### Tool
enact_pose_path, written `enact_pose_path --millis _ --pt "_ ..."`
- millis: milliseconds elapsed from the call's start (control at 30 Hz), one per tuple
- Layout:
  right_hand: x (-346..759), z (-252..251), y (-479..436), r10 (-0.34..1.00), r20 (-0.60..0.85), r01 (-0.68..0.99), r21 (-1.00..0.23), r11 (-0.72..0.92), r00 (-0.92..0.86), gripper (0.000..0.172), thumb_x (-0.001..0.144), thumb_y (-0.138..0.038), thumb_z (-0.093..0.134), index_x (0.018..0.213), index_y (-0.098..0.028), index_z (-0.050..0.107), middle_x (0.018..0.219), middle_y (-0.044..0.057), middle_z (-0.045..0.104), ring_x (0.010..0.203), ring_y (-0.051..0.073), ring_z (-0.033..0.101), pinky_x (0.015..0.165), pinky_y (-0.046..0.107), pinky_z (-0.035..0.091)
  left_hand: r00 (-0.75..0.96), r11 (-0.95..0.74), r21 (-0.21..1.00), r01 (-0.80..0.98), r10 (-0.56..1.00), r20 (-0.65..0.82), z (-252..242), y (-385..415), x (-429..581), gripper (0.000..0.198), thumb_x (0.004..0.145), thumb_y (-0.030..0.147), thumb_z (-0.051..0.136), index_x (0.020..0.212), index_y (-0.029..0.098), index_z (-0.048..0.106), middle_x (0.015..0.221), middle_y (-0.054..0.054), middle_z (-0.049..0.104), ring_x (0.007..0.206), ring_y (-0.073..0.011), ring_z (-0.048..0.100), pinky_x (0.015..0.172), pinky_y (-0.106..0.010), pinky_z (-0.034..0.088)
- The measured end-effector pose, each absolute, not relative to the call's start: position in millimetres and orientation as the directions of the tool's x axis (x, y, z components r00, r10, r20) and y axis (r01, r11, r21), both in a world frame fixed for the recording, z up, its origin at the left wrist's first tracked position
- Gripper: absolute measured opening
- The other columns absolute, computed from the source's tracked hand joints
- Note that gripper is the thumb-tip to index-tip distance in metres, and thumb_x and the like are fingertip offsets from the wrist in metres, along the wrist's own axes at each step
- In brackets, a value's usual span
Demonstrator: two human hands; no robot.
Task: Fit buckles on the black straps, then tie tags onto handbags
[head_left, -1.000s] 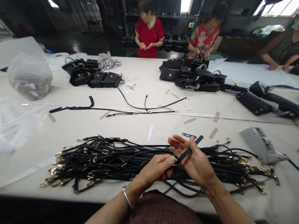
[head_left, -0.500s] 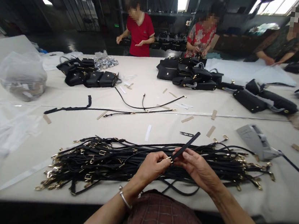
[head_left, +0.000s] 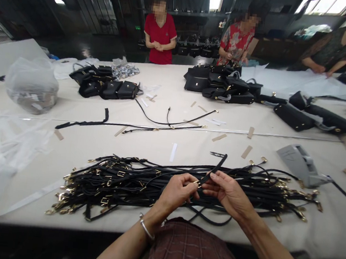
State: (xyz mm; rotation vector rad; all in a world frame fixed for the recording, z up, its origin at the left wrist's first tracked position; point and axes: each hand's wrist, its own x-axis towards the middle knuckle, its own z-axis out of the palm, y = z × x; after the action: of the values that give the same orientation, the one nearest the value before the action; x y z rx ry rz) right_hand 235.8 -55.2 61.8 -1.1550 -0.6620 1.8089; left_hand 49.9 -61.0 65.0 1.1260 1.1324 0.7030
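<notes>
Both hands are together over a long pile of black straps [head_left: 149, 189] with gold clasps and buckles. A black strap [head_left: 218, 167] is between them, its free end pointing up and away. My left hand [head_left: 180, 189] pinches it at a small gold buckle [head_left: 198, 183]. The fingers of my right hand [head_left: 226, 193] are closed on the same strap just beyond the buckle. Behind the strap's tip lies a small pair of thread snips [head_left: 217, 154]. How the strap runs through the buckle is partly hidden by the fingers.
Black handbags [head_left: 222, 85] are heaped across the table, with more bags [head_left: 106, 83] at left. A grey tape dispenser [head_left: 301, 164] stands at right. Loose straps [head_left: 135, 125], paper strips and a plastic bag [head_left: 31, 87] lie about. Several people work at the far side.
The strap's free end has dipped and now bends near its tip. My right fingers have closed further round the strap. Across the table, the person in red has brought their hands together.
</notes>
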Motion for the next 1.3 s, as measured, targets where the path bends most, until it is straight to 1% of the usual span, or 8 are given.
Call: enact_pose_path --millis 300,533,733,800,967,1067,1167,1300 --pt "231.7 67.4 -60.7 0.927 -0.362 -0.249 -0.893 -0.376 -0.101 0.036 0.063 -0.043 0.088 0.078 -0.016 0.071 0.078 0.003 0.070 0.072 0.016 0.064 0.057 0.023 0.049 0.310 0.297 0.953 0.057 0.902 -0.299 63.4 -60.5 53.2 0.028 0.078 0.034 0.060 0.093 0.012 0.067 0.067 -0.004 0.070 0.046 -0.0082 0.048 0.046 -0.020 0.040" --pt "226.3 61.0 -71.6 0.977 -0.212 -0.063 -0.975 -0.212 0.007 0.034 0.072 -0.048 0.081 0.086 -0.018 0.074 0.084 0.005 0.072 0.076 0.019 0.062 0.065 0.027 0.049 0.246 0.238 0.963 0.126 0.933 -0.263 61.1 -61.3 53.1 0.025 0.082 0.030 0.059 0.097 0.012 0.068 0.067 -0.004 0.071 0.051 -0.0094 0.050 0.049 -0.020 0.036" --pt "219.0 62.1 -89.8 0.974 0.215 0.390 -0.893 0.225 -0.071 0.016 0.085 -0.036 0.069 0.094 -0.026 0.077 0.092 0.006 0.075 0.086 0.026 0.068 0.084 0.038 0.052 0.219 0.141 0.973 0.185 0.959 -0.181 58.4 -63.3 53.3 0.019 0.082 0.028 0.060 0.091 0.014 0.068 0.070 -0.003 0.070 0.065 -0.0150 0.063 0.061 -0.023 0.043" --pt "224.7 64.8 -86.6 0.952 0.232 0.385 -0.875 0.294 -0.199 0.017 0.087 -0.034 0.067 0.099 -0.028 0.076 0.099 0.006 0.076 0.092 0.026 0.068 0.088 0.038 0.052 0.242 0.127 0.975 0.184 0.955 -0.170 56.6 -63.0 51.6 0.018 0.083 0.030 0.061 0.091 0.015 0.067 0.075 -0.003 0.071 0.068 -0.0153 0.063 0.063 -0.024 0.044" --pt "239.8 64.6 -64.2 0.996 -0.023 0.171 -0.985 -0.007 -0.091 0.037 0.085 -0.053 0.066 0.108 -0.023 0.069 0.098 0.007 0.075 0.094 0.025 0.068 0.084 0.035 0.055 0.435 0.146 0.989 0.024 0.889 -0.142 61.2 -61.9 48.3 0.029 0.087 0.039 0.062 0.105 0.017 0.056 0.074 -0.002 0.070 0.062 -0.0118 0.056 0.062 -0.022 0.040" --pt "231.1 58.6 -61.6 0.967 -0.116 0.119 -0.989 -0.091 -0.226 0.049 0.086 -0.058 0.062 0.120 -0.022 0.061 0.102 0.006 0.072 0.085 0.022 0.067 0.069 0.030 0.054 0.492 0.153 0.986 -0.061 0.864 -0.103 67.3 -62.4 49.8 0.029 0.085 0.039 0.066 0.101 0.017 0.055 0.078 -0.002 0.069 0.065 -0.0110 0.056 0.061 -0.021 0.039" --pt "214.2 51.3 -70.7 0.955 -0.135 0.062 -0.990 -0.123 -0.266 0.047 0.091 -0.059 0.053 0.119 -0.022 0.059 0.085 0.003 0.069 0.059 0.015 0.059 0.048 0.025 0.043 0.546 0.252 0.950 -0.184 0.830 -0.114 68.2 -64.3 51.3 0.033 0.083 0.039 0.070 0.102 0.017 0.053 0.073 -0.001 0.066 0.061 -0.0099 0.054 0.058 -0.020 0.037" --pt "205.5 40.5 -78.5 0.987 -0.046 -0.021 -0.999 -0.049 -0.153 0.047 0.090 -0.059 0.054 0.116 -0.020 0.055 0.060 -0.003 0.060 0.045 0.013 0.048 0.046 0.025 0.040 0.570 0.372 0.873 -0.316 0.810 -0.139 63.0 -65.5 49.5 0.040 0.083 0.040 0.068 0.110 0.018 0.050 0.067 0.002 0.063 0.053 -0.0082 0.049 0.053 -0.019 0.033"
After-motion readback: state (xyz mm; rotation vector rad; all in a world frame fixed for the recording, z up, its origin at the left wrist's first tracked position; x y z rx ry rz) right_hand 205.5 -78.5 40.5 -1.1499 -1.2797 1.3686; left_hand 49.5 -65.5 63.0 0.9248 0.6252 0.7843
